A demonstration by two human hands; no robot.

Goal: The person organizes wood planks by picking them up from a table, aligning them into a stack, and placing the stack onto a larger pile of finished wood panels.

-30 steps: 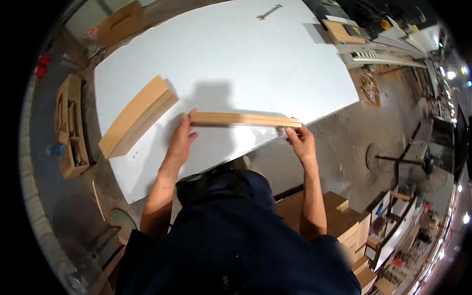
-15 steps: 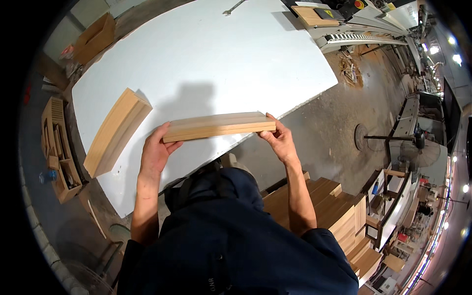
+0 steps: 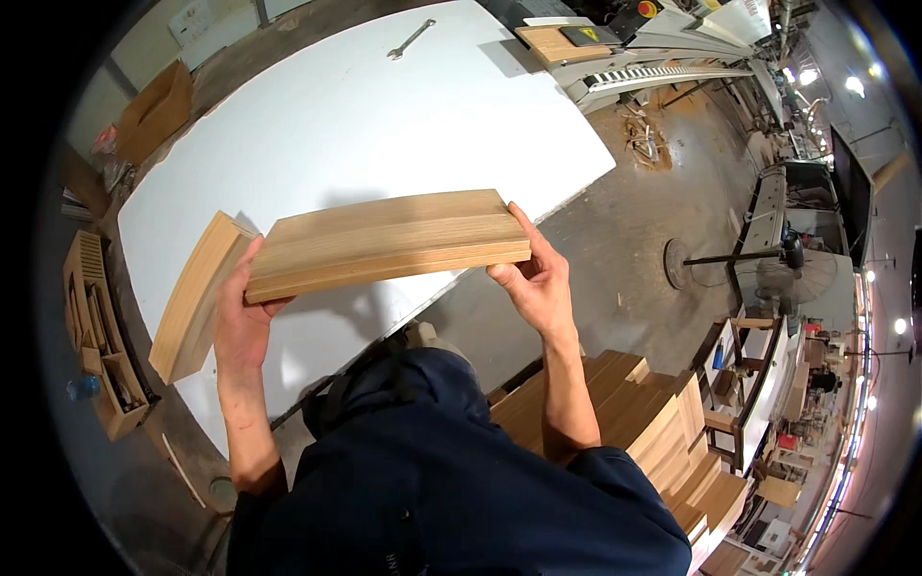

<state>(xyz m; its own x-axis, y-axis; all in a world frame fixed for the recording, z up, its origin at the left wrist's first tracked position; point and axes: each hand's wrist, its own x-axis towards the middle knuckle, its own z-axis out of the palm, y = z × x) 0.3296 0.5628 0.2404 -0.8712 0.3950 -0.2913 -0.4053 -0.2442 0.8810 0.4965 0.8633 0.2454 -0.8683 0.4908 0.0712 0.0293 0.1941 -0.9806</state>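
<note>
Fingers (image 3: pixel 252 257) partly hidden behind wooden board (image 3: pixel 384 240), both ends gripped

We see an open brown cardboard box (image 3: pixel 154 112) on the floor far left of the white table, and a yellow triangular warning label (image 3: pixel 586 35) on the dark panel of the machine far right.

It was a woodworking shop: a big white worktop (image 3: pixel 346 125), stacked timber boards (image 3: pixel 653 422), sawdust on the concrete floor (image 3: pixel 643 144), and woodworking machines (image 3: pixel 653 58) stood around.
</note>
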